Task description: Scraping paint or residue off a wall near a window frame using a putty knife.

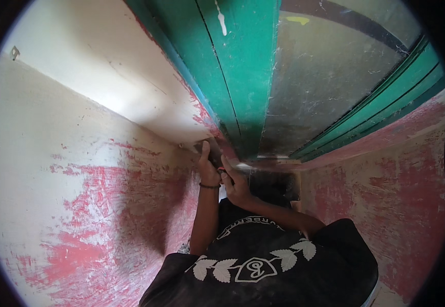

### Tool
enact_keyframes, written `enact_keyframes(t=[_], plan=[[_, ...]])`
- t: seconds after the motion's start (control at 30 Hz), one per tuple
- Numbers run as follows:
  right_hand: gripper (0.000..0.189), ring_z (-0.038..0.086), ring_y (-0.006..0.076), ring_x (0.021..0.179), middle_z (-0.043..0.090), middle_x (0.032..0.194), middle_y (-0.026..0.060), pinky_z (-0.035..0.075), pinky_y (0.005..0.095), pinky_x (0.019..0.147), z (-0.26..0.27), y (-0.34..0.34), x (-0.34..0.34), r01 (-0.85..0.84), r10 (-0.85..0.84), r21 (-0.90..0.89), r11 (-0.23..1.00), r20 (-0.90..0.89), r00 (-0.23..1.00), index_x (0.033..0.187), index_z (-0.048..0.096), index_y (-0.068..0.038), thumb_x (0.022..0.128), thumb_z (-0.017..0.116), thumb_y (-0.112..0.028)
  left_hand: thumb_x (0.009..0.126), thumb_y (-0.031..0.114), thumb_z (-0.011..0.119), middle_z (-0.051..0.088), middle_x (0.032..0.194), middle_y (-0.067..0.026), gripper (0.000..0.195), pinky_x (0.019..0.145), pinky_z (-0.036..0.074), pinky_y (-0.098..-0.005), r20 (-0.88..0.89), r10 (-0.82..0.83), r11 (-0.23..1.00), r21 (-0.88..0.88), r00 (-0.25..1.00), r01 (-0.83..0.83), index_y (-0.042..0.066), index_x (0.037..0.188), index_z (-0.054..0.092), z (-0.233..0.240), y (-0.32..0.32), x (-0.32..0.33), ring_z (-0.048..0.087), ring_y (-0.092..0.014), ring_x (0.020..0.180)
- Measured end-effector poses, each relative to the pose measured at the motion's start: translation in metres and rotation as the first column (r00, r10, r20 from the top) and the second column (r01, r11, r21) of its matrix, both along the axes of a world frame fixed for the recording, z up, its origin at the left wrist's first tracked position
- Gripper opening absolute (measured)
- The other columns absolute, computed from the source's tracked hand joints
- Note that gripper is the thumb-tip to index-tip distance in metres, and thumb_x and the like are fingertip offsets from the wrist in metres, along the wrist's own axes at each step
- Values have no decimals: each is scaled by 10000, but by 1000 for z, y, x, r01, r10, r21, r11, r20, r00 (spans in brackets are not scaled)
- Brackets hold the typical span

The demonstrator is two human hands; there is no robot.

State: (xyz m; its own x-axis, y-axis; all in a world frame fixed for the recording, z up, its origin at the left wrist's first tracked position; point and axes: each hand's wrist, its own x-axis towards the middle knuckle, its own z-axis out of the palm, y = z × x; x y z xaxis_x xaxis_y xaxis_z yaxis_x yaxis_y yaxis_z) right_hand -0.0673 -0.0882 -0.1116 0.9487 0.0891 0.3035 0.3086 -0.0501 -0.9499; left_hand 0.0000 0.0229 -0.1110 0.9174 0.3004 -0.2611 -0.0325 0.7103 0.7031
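Both my hands are together at the wall beside a green wooden frame. A flat scraper (215, 154) with a wide dark blade and a red and black handle sits between them, partly hidden by the fingers. My left hand (209, 170), with a dark bracelet at the wrist, has its thumb laid up along the blade. Closed round the handle is my right hand (237, 184), its index finger stretched towards the blade. The blade is near the strip of red and pale paint next to the frame's lower end; whether it touches cannot be made out.
The green wooden frame (241, 76) surrounds a dusty pane (314, 76) with cobwebs. To the left, a wall (92, 218) shows patchy red paint; the right wall (360, 199) is similar. A small metal fitting (14, 53) sticks out at upper left. Something dark (272, 184) lies below the frame.
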Motion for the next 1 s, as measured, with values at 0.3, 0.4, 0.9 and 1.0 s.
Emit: enact_keyframes(t=[0.3,0.4,0.9,1.0], plan=[[575,643,209,699,695,888,168,522,323,703,-6,5,-7,7,-7,2,1000,6,1000,1576,411,-74,1014,534,-60,1029,347,651,672,1006,-25,316,728,559,-300,3,-70,997,35,998,69,70,1180,660,6,7,-8,654,-130,866],[589,629,191,679,672,836,150,521,321,701,8,4,-12,-22,25,59,998,-59,998,1583,400,-78,1011,533,-43,1009,328,689,678,886,-14,282,630,534,-269,-101,-9,996,84,995,17,60,1098,680,13,2,-13,646,-122,735],[559,646,233,778,690,988,181,531,364,786,1,-1,-18,-61,70,52,997,-201,977,1576,427,-100,1027,522,-64,1038,345,640,645,1020,6,296,751,536,-283,-66,-55,989,130,996,63,83,1176,653,2,0,-11,617,-93,878],[561,641,221,764,686,978,163,532,356,771,-10,-7,-14,-23,23,1,1000,-78,997,1575,427,-98,1024,526,-60,1041,350,635,642,1021,7,295,747,537,-285,-40,-85,992,95,996,88,85,1169,653,21,-12,-22,613,-91,867]])
